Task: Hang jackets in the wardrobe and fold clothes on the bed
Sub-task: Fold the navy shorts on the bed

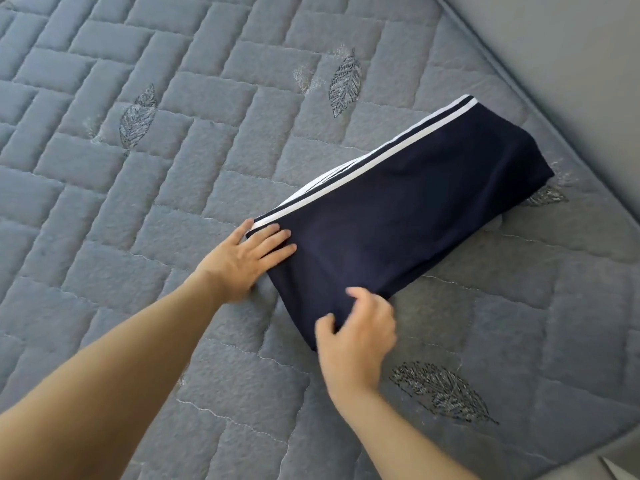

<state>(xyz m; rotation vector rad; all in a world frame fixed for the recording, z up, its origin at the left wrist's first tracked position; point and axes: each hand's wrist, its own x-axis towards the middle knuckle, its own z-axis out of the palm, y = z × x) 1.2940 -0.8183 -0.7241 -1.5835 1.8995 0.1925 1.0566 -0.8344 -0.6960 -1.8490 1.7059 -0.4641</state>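
Head view: quilted grey-blue bed [145, 188] fills nearly the whole frame, stitched in brick-like blocks with embroidered leaf motifs [346, 83] scattered over it. Its far edge runs diagonally across the upper right, with a plain grey wall [561, 46] behind.

Navy garment [401, 223], white stripes along its far long side, lies folded into a long rectangle near that far right edge, flat on the bed. One narrow end points to the right edge, the other toward the person.

Left hand [242, 261] lies flat, fingers spread, pressing the near-left corner of the garment by the stripe. Right hand [356, 327] pinches the near corner of the cloth between thumb and curled fingers.

Step in hand, by my read: next fold of the rectangle, or squaring up the near end. To do it well: keep the left palm down as anchor, lift the pinched corner without dragging the lower layers, carry it across so edges and stripe line up, then smooth flat.

In the way: nothing on the bed near the garment. Leaf motifs are only stitching. A pale bit [493, 223] shows under the garment's right side; cannot tell what it is. Far end sits close to the bed edge, so avoid pushing that way.
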